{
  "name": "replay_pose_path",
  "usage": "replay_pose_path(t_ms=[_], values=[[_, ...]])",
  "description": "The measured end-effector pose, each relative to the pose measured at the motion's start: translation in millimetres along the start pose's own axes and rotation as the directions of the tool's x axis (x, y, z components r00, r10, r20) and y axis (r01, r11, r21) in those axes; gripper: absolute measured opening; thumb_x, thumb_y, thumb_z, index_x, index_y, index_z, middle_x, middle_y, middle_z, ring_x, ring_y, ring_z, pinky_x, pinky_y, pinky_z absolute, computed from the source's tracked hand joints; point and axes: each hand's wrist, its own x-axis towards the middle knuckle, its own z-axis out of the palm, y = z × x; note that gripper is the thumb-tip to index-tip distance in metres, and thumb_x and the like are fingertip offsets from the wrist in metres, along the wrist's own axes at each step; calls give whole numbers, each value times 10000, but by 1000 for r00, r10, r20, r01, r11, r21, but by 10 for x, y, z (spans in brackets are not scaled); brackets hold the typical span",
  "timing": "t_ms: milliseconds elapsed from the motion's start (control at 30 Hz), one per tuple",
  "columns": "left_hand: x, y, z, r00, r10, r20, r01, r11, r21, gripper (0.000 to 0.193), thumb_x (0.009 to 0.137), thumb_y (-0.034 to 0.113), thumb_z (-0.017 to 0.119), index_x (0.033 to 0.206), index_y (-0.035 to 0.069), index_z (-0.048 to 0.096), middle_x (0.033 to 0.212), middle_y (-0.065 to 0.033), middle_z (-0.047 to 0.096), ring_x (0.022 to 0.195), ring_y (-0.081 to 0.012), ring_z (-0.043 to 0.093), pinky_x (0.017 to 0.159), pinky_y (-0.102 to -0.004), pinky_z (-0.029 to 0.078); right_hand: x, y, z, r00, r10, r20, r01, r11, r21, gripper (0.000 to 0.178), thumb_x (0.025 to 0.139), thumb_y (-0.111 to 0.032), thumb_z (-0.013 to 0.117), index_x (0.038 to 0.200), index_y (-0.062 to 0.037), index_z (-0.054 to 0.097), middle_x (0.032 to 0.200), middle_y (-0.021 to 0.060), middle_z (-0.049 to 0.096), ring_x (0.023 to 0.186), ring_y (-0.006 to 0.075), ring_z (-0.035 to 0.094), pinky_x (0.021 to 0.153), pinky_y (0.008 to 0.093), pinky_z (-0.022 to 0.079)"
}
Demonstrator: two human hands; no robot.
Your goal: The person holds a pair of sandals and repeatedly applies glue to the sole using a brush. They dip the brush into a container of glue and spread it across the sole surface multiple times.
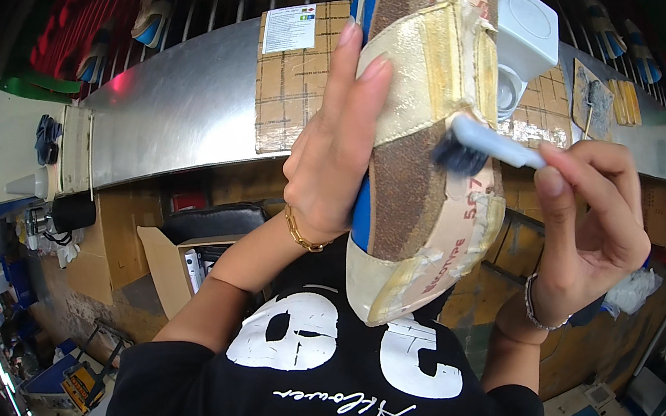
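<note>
Unsoled shoe: centre, underside facing up, before the black T-shirt
Left hand: clamped on the shoe's left side, thumb hidden
Right hand: thumb and fingers pinched on a dark-bristled brush
Bristles: at the underside
Cardboard: far left, on the steel bench

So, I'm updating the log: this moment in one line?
left hand: holds shoe; right hand: holds brush; bristles: at shoe's middle, contact unclear
</note>
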Motion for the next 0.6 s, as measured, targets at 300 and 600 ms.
replay_pose_path(t_ms=[300, 600], values=[[129, 81, -20, 986, 139, -92, -129, 986, 107, 635, 866, -66, 662, 1453, 2, 428, 1512, -365, 379, 1219, -419, 621, 927, -349, 570, 97, 124, -60, 958, -287, -15, 284, 954, -92, 227, 733, 71, 761, 952, 15, 774, 976, 128, 624, 873, 184, 562, 773, 267, 429], [84, 101, -100, 995, -88, 51, 86, 995, 41, 638, 900, -54, 621, 1490, 27, 390, 1524, -361, 368, 1295, -451, 551, 1024, -364, 507, -37, 140, -129, 978, -190, 84, 185, 981, 58, 260, 655, 3, 764, 913, -28, 776, 934, 137, 606, 833, 199, 542, 710, 263, 384]])
